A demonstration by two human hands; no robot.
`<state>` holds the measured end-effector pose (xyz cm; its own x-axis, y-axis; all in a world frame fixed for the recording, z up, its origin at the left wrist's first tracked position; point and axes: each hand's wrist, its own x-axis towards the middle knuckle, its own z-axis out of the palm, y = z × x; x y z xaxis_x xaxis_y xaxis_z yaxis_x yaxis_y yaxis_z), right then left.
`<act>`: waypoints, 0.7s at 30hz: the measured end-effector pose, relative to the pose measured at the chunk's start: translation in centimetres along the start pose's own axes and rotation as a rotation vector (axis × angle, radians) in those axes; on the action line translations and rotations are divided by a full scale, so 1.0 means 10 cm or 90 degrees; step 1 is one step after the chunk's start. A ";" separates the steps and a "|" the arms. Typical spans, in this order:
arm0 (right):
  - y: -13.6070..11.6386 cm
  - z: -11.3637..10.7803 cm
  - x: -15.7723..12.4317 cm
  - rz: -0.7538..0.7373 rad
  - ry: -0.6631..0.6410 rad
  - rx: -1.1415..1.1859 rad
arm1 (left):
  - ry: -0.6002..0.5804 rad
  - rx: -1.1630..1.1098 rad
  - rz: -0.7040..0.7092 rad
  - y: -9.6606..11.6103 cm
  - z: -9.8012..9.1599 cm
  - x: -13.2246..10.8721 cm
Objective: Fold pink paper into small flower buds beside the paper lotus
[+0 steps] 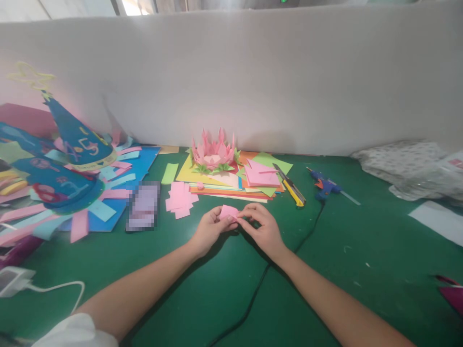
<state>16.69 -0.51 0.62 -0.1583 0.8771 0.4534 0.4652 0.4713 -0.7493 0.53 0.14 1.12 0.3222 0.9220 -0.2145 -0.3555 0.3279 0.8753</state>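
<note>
A small pink paper piece (228, 211) is held up just above the green table, between both hands. My left hand (211, 229) is closed on its left side, thumb on top. With thumb and index finger, my right hand (263, 229) pinches its right corner. Fine folds in the paper are too small to make out. Left of the hands lies a loose pile of pink paper slips (179, 198). Behind them, a pink paper lotus (213, 154) with green leaves stands on a stack of coloured paper (237, 192).
A yellow utility knife (292, 189) and blue glue gun (323, 185) lie to the right; the gun's black cord (260, 289) runs under my right arm. A phone (143, 206) and blue paper cone hats (77, 132) are on the left. A pale wall (289, 82) stands behind.
</note>
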 end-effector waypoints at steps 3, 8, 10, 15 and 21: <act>0.01 0.01 -0.01 -0.001 0.003 0.000 | -0.005 -0.004 -0.002 -0.01 -0.01 0.01; 0.00 0.01 0.00 -0.009 -0.003 -0.006 | -0.007 -0.010 -0.006 -0.03 0.00 0.02; 0.00 0.00 0.00 -0.004 -0.002 -0.021 | -0.010 -0.008 -0.009 -0.03 -0.01 0.01; -0.02 0.00 0.00 -0.027 0.008 -0.065 | -0.023 -0.006 -0.019 -0.04 -0.01 0.01; -0.03 0.00 0.00 -0.037 0.002 -0.077 | -0.025 -0.011 -0.021 -0.04 0.00 0.01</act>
<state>16.56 -0.68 0.86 -0.1859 0.8482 0.4960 0.5570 0.5068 -0.6579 0.72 0.08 0.76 0.3684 0.9018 -0.2260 -0.3585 0.3621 0.8605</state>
